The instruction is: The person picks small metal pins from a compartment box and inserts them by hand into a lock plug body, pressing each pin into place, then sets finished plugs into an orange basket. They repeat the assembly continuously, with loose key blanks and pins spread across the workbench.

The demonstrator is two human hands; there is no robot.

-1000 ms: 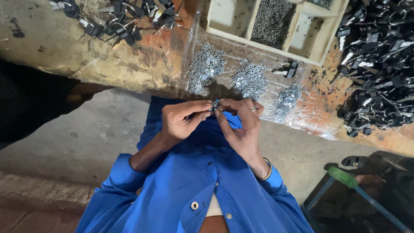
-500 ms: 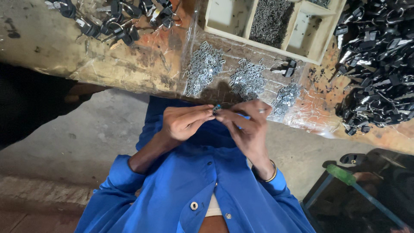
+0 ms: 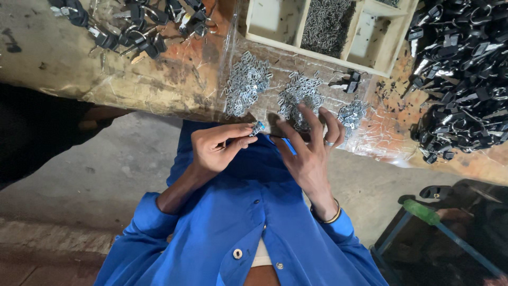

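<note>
My left hand (image 3: 217, 151) is curled in front of my chest, thumb and forefinger pinched tight on a small metal piece (image 3: 257, 128) that pokes out past my fingertips, just short of the bench edge (image 3: 159, 103). My right hand (image 3: 309, 151) is spread wide with nothing in it, fingers fanned and pointing toward the bench, their tips reaching over the clear plastic sheet (image 3: 370, 143) where it overhangs the edge. The two hands stand a little apart, with my blue shirt (image 3: 248, 212) showing in the gap between them. On the sheet lie three small heaps of silvery metal clips: the left heap (image 3: 246, 85), the middle heap (image 3: 299, 95) just beyond my right fingertips, and a smaller right heap (image 3: 352, 114) beside my ring finger. Behind them sits a pale divided tray (image 3: 307, 50), one compartment filled with dark pins (image 3: 328, 21), the ones either side nearly bare. A big pile of black parts (image 3: 465, 74) crowds the right end of the bench, and a cluster of padlocks with keys (image 3: 132, 26) lies at the far left. Between the padlocks and the sheet the worn bench top is bare. Below the edge, to my left, open concrete floor (image 3: 95, 175) leaves my elbow free; on my right, a stool with a green handle (image 3: 423, 212) stands close.
</note>
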